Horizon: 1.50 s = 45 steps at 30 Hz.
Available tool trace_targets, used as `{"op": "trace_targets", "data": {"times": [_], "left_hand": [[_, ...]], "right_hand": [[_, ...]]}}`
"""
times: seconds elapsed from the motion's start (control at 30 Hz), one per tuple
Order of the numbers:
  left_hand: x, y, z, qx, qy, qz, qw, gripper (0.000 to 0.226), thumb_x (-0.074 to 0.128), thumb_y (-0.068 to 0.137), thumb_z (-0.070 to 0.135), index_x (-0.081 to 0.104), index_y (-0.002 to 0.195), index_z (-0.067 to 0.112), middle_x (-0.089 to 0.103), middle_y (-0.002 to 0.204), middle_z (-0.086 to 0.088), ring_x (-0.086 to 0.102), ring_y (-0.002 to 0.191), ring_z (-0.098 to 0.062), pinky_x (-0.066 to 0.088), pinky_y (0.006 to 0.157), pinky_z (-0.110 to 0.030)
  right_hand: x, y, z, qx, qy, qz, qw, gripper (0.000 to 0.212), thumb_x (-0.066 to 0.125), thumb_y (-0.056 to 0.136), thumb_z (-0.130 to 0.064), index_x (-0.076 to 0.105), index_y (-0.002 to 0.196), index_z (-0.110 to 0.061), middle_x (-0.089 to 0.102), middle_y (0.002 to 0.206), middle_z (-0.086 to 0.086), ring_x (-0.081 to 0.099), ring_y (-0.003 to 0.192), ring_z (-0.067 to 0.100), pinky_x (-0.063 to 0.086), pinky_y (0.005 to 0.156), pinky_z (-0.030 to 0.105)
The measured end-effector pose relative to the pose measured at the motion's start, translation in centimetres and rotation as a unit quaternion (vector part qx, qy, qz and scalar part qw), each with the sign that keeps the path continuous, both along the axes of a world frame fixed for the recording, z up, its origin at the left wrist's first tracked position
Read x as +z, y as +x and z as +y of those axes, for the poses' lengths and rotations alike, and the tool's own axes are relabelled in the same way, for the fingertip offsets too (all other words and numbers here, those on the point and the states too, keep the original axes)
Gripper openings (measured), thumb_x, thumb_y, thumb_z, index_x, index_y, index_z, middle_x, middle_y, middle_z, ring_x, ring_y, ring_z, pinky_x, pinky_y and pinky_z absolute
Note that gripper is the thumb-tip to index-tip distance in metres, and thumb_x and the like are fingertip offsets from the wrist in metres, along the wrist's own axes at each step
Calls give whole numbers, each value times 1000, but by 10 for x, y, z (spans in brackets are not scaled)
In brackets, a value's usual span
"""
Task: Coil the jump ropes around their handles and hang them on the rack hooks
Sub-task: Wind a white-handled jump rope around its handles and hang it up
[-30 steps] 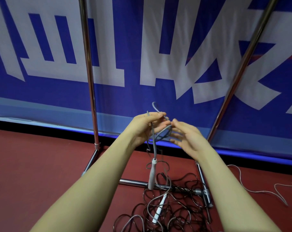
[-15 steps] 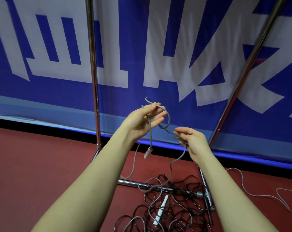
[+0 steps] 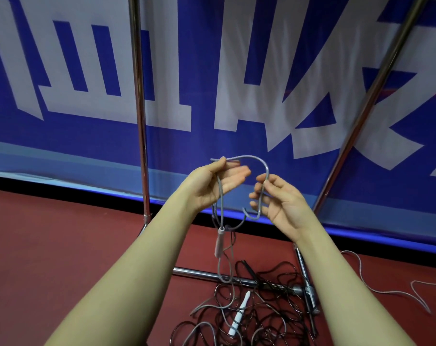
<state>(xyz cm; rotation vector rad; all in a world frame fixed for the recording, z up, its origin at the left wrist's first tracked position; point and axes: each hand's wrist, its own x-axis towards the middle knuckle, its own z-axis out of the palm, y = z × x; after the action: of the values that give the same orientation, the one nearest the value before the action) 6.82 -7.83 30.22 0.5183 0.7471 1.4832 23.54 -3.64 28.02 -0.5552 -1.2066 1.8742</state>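
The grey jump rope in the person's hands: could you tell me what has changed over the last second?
The hands drew apart, the left hand pinching the grey rope and the right hand pulling out an arch. The grey handle rose, then dropped. The floor tangle and rack stayed.

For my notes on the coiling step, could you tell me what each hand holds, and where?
Both pinch the grey jump rope along its cord: left hand, right hand. Its handle dangles free.

No legible txt; banner (image 3: 212,71) glyphs cropped
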Motion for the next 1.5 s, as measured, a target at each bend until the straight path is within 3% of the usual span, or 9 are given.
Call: {"op": "trace_targets", "data": {"times": [0.17,0.37,0.53,0.7,0.9,1.13,1.27,1.4,1.5], "left_hand": [[-26,9,0,-151,-71,202,965,40,29,104,31,61,107,8,72,101,-5,65,95,-16,50,86,-28],[-23,15,-6,-171,-29,190,966,21,46,99,15,64,104,6,73,94,-10,71,86,-21,58,78,-32],[-16,25,-6,-64,-9,208,976,15,57,89,-6,66,91,5,72,70,-4,70,63,-12,56,56,-22],[-2,28,4,82,-10,128,988,12,62,84,-11,63,81,1,68,60,-8,70,56,-15,57,53,-21],[-3,17,6,170,-24,110,979,9,65,83,-11,62,80,-3,68,58,-8,70,57,-16,59,57,-22],[-4,10,6,151,-21,95,984,9,63,83,-12,61,78,-5,66,63,-11,71,59,-19,58,56,-21],[-5,8,5,151,-23,97,984,9,64,83,-11,61,78,-4,66,65,-11,70,59,-17,57,54,-20],[-9,2,6,156,-24,82,984,6,62,87,-7,60,82,-5,68,67,-12,72,63,-20,59,58,-23],[-13,-1,3,41,-72,120,989,19,54,97,14,61,89,-2,69,77,-15,72,67,-20,61,62,-29]], "right_hand": [[12,-1,4,-62,-68,162,982,24,33,102,-5,49,84,-9,66,69,3,72,77,19,59,67,30],[10,2,13,-132,-115,241,955,26,35,102,-4,49,81,-7,70,74,10,73,80,25,60,66,33],[-4,5,21,-117,-133,165,970,20,42,102,-17,56,92,-7,72,87,11,73,84,23,60,67,36],[-15,6,16,-2,-131,-3,991,42,37,101,-38,61,108,-4,74,97,9,72,88,20,60,75,34],[-12,3,8,104,-91,-64,988,54,39,91,-48,72,100,-6,71,86,9,69,85,21,47,94,45],[-17,-10,3,93,-68,-71,991,45,48,82,-46,74,88,-10,67,87,5,57,93,19,42,102,39],[-15,-7,-1,173,-78,3,982,33,84,67,-31,67,86,-10,70,89,12,68,89,26,56,88,42],[-10,-3,-8,155,-23,-91,983,18,64,79,-4,54,94,-6,67,73,9,68,67,23,60,74,40],[-2,-2,-7,81,-32,-7,996,12,52,80,-5,53,92,-7,65,69,6,67,63,18,60,65,34]]}}
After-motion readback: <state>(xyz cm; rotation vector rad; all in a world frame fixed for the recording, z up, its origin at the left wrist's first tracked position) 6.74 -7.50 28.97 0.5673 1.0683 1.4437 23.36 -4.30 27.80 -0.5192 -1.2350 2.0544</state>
